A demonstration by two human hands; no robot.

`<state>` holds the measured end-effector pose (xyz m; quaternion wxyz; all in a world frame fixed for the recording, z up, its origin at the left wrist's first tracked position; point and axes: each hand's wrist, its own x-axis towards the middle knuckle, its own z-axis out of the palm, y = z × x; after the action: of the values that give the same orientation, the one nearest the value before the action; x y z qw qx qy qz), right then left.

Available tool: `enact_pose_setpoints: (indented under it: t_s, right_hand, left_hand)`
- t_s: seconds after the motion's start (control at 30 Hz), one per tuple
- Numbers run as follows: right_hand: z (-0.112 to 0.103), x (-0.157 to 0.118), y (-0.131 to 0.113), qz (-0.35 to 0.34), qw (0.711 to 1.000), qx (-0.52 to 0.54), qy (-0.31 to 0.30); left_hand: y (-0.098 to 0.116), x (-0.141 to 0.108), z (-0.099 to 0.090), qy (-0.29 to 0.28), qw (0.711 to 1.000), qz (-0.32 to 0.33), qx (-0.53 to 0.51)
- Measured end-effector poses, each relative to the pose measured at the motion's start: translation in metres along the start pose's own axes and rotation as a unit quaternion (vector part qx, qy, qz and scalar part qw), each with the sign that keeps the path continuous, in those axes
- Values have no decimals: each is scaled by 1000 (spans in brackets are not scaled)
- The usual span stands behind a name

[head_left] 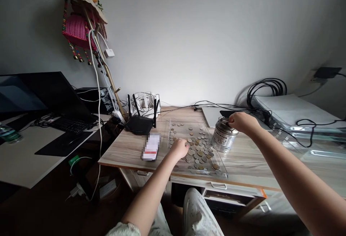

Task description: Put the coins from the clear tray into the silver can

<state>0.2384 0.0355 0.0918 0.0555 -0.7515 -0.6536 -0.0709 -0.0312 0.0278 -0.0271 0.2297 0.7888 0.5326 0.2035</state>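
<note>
At centre-left, black four-antenna router (140,124) on wood-grain tabletop (121,149). Centre: assorted metal coins (200,153) in clear plastic tray (177,169), touched by left hand (179,148), its grip narrow, contents indiscernible. Right of centre: silver cylindrical tin (223,138), its top covered by right hand (243,122), grip's spread indiscernible.

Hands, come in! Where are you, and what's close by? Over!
Left hand at the coins on clear tray. Right hand at top of tin. Phone beside tray, apart from both hands.
</note>
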Motion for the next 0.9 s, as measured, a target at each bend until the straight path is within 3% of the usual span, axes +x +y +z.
enact_pose_setpoints:
  t_s: [0.1,0.17,0.2,0.27,0.33,0.4,0.5,0.57,0.67,0.9]
  right_hand:
    - [-1,-11,-7,-30,997,30,67]
    - [12,-26,-26,-79,989,86,92]
    - [22,-34,-39,-117,984,122,65]
    - [48,-49,-68,-209,958,180,-78]
    - [73,-58,-93,-242,943,162,-162]
    - [88,-61,-108,-231,947,119,-191]
    - [94,-59,-112,-219,943,93,-234]
    - [93,-59,-108,-222,935,93,-262]
    - [91,-63,-105,-212,928,91,-292]
    - [95,-81,-108,-168,952,141,-214]
  left_hand:
    - [-3,6,2,-88,991,28,98]
    - [-3,9,2,-125,984,56,113]
    - [-2,10,1,-139,982,66,114]
    - [1,13,-1,-172,977,66,107]
    - [6,15,-5,-234,966,48,103]
    - [11,13,-8,-286,949,45,123]
    - [16,5,-11,-318,935,61,147]
    - [15,-2,-13,-320,936,60,134]
    - [11,-9,-15,-299,949,1,99]
    - [9,-30,-1,-113,988,-69,77]
